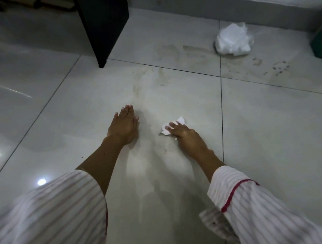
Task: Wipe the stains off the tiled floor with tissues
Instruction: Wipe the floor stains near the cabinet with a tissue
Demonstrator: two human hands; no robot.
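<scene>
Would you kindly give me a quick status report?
Left hand flat on floor, empty. Right hand pressing tissue down. Stains remain ahead. Nothing blocking.

White tissue (172,126), pale grey tiled floor (269,134) with brownish stains (171,52), pink-striped white sleeves (254,206).

A crumpled white tissue (170,128) lay flat on the pale tiled floor (269,134); smudged grey stains (190,53) spread beyond it.

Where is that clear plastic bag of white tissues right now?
In the head view, the clear plastic bag of white tissues sits on the tiled floor at upper right, near the wall, between the black cabinet and a green object.
</scene>
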